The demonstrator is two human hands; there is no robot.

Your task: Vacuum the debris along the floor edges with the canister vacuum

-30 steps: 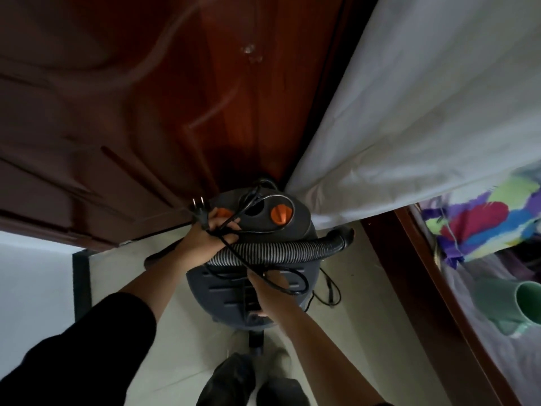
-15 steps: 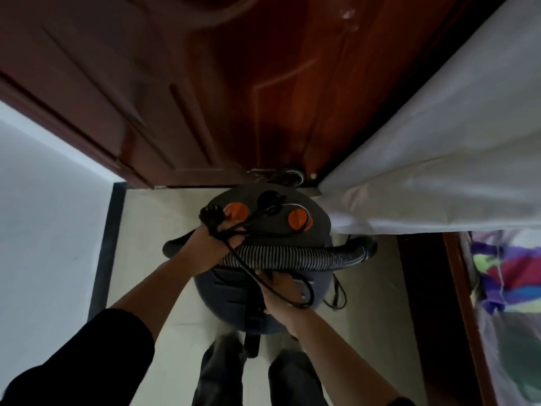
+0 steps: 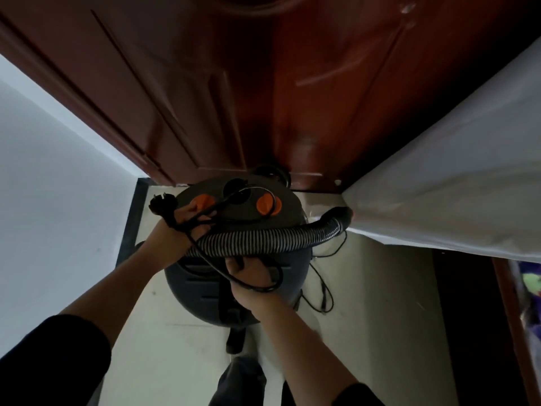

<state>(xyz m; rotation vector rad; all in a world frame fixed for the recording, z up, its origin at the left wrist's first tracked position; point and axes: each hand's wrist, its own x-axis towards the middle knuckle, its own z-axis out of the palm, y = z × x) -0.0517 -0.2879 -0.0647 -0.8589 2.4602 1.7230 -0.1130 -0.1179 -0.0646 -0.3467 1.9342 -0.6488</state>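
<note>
Canister vacuum (image 3: 234, 288) sits upright, lid facing the camera, between the person's feet and the base of the dark wooden door (image 3: 263, 98), over the pale floor (image 3: 374, 317). Can't tell if it rests on the floor or is lifted. Two orange knobs (image 3: 268, 205) on the lid, side by side.

Ribbed hose (image 3: 263, 238) lies across the top of the canister with its long axis running left to right. Its right end curves up and points at the white sheet (image 3: 439, 186), touching or just beside its edge. Power cord (image 3: 257, 287) loops over the hose and the canister front. Plug (image 3: 162, 200) sticks out up and left, prongs pointing away from the vacuum.

Left hand (image 3: 172, 232) reaches in from lower left, forearm bare, dark sleeve pushed up. Its grip is clamped on the bundled cord at the hose's left end, just under the plug. Right hand (image 3: 251, 276) comes from lower right, back of hand up, fingers curled into the canister's upper front just below the hose. That grip is closed on the vacuum, but the exact part is hidden. A cord loop drapes over its knuckles.

White wall (image 3: 58, 215) on the left.
</note>
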